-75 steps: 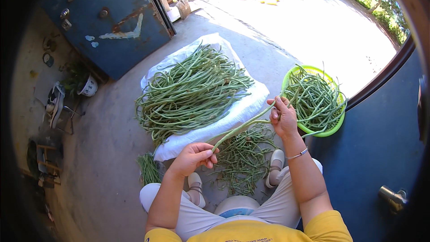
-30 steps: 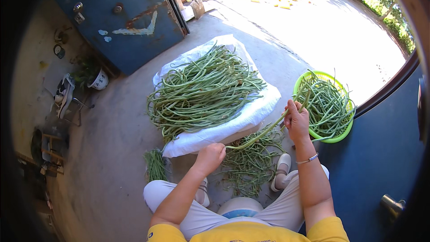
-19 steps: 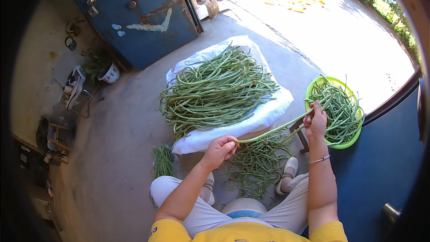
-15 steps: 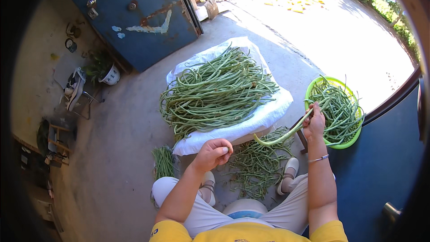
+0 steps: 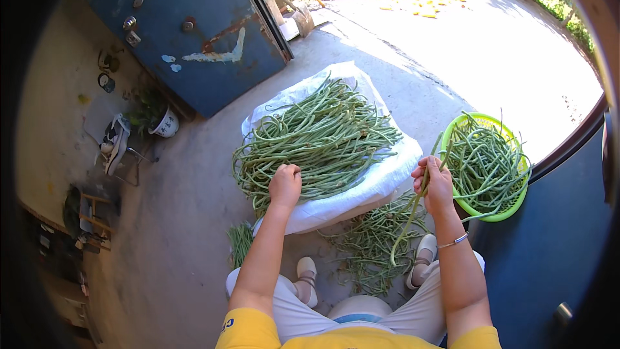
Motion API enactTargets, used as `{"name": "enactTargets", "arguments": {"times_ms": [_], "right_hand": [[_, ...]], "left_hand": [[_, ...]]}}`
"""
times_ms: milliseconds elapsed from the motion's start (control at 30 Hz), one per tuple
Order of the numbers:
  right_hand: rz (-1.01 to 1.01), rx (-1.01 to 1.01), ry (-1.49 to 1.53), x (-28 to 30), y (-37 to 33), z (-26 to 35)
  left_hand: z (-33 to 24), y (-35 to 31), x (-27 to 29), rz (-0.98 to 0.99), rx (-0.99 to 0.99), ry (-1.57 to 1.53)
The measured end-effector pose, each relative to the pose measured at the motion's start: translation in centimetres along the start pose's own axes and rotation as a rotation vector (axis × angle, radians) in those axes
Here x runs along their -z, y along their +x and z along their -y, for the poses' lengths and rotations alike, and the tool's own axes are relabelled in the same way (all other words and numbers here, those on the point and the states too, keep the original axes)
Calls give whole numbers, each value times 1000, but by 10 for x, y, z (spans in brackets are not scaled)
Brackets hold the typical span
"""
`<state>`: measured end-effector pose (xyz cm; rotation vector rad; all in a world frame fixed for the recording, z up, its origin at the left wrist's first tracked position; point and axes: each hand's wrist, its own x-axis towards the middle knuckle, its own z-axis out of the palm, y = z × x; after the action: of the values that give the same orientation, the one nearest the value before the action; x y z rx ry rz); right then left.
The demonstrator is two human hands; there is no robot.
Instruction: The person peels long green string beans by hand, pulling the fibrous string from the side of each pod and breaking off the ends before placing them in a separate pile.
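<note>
Pinched in the right hand (image 5: 434, 184) was one long green bean (image 5: 413, 216), its lower end dangling over the scraps on the concrete, just beside the white sack (image 5: 378, 184). On that sack lay the big pile of long beans (image 5: 316, 142), and the left hand (image 5: 285, 184) rested curled on the pile's near edge; whether it gripped any bean I could not tell. Right of the sack stood a green basket (image 5: 491, 214) of beans, touching nothing held.
</note>
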<state>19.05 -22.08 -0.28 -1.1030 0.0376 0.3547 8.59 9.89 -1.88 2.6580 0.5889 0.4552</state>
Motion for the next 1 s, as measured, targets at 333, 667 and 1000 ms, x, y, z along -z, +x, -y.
{"name": "enactTargets", "arguments": {"times_ms": [333,667,1000], "right_hand": [[42,-52,0,-15,-3,-2],[263,-246,-165,-47,-16,-36],[208,-175,34,-51,-21,-42]], "left_hand": [[4,2,-6,57,-176,147],[-41,-41,27,-22,-340,-143],[-94,-85,17,-117,-305,-456]]}}
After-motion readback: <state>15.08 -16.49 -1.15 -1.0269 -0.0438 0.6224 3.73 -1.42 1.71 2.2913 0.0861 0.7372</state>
